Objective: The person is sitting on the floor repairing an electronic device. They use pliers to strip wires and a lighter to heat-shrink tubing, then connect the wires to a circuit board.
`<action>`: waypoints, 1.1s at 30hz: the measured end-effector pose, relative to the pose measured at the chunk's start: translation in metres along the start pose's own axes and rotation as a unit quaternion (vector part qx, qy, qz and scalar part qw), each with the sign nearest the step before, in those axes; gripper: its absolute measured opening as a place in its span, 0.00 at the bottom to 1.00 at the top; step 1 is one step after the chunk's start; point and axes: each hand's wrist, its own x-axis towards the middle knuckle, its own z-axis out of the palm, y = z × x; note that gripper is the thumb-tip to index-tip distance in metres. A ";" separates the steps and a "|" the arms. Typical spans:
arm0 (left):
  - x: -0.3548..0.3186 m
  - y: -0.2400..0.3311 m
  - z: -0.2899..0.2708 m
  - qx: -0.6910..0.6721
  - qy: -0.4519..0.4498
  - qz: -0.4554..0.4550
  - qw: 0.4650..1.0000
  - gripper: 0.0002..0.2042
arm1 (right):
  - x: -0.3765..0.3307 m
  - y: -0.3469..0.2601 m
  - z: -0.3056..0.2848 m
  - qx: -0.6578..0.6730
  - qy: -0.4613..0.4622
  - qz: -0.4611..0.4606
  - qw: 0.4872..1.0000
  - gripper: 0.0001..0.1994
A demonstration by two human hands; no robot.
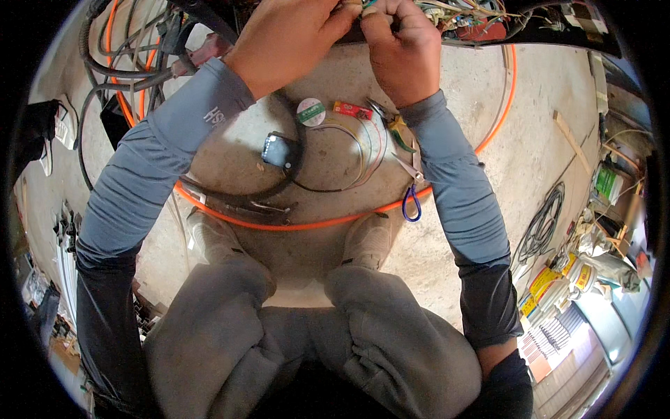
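Far left of the hands: tangle of grey cables (122, 70) hard against the frame edge, not much room there. Left hand (283, 42) up top, fingers curled and pinching into the wire bundle (460, 14), touching the right hand (401, 52), also pinched shut on a wire. Below both hands, bare concrete floor (328, 237) ringed by an orange hose (307, 225): tape roll (310, 112), small red part (352, 109), pliers (394, 126) lying just under the right wrist. Right of the hands, open floor up to a black coiled cable (541, 227).
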 end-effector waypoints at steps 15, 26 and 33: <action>0.010 -0.004 -0.006 -0.081 -0.070 0.029 0.994 0.06 | 0.004 -0.008 0.004 -0.397 0.022 -0.180 0.900 0.09; 0.015 -0.009 -0.010 -0.019 -0.082 0.097 0.992 0.03 | 0.006 -0.008 0.006 -0.495 0.020 -0.260 0.829 0.12; 0.020 -0.011 -0.012 -0.065 -0.120 0.123 0.983 0.04 | 0.014 -0.023 -0.008 -0.550 -0.032 -0.247 0.797 0.07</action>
